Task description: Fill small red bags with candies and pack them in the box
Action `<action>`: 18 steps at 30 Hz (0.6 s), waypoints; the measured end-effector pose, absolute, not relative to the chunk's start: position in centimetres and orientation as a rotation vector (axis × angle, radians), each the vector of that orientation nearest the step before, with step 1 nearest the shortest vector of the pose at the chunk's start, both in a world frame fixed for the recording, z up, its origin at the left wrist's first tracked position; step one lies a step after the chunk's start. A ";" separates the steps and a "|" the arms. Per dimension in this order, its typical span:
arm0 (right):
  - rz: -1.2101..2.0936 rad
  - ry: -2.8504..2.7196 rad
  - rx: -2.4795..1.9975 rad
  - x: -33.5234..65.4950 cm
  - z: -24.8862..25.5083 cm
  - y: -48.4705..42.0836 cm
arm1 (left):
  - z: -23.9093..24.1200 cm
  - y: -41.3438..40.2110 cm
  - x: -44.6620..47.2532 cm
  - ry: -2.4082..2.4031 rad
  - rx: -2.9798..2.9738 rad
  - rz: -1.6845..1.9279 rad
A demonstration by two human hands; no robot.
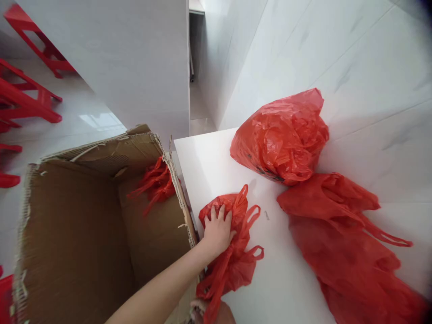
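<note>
A red plastic bag (236, 265) with loop handles lies crumpled along the white tabletop's left edge, bunched fuller at its far end. My left hand (218, 229) rests on that fuller end, fingers spread and pressed into the plastic. At the bottom edge of the view, my right hand (221, 313) is partly cut off; its fingers close around the bag's near end. Beside the table stands an open cardboard box (77, 216) with torn rims. Inside it, against the wall nearest the table, is more red plastic bagging (158, 182), slightly blurred.
A bulging red bag (280, 135) sits at the back of the white table (270, 279), against the marbled wall (364, 90). Flat red bags (347, 256) spread toward the right front. Red plastic stools (27, 96) stand on the floor at left, beyond a pale partition (135, 58).
</note>
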State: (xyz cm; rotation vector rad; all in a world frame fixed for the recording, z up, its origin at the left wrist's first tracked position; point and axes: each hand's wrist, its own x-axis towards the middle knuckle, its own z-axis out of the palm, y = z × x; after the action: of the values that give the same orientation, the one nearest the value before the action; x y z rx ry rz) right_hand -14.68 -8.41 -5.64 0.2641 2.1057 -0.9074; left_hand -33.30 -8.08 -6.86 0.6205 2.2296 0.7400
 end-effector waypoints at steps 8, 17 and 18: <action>-0.858 2.198 0.195 -12.4 -8.8 -9.6 | -5.6 -11.3 -39.0 2.062 0.539 1.226; -0.895 2.301 0.227 -12.1 -8.9 -9.3 | -1.1 -29.0 -45.7 1.538 -0.129 2.009; -0.902 2.301 0.217 -12.1 -8.9 -9.2 | -1.7 -30.9 -45.9 1.585 -0.149 1.964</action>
State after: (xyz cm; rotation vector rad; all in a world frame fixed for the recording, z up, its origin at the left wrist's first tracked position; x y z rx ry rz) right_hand -12.09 -9.17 -8.87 0.2175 2.3011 -0.9020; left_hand -45.92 -30.90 -1.73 -0.1491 1.5850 1.9641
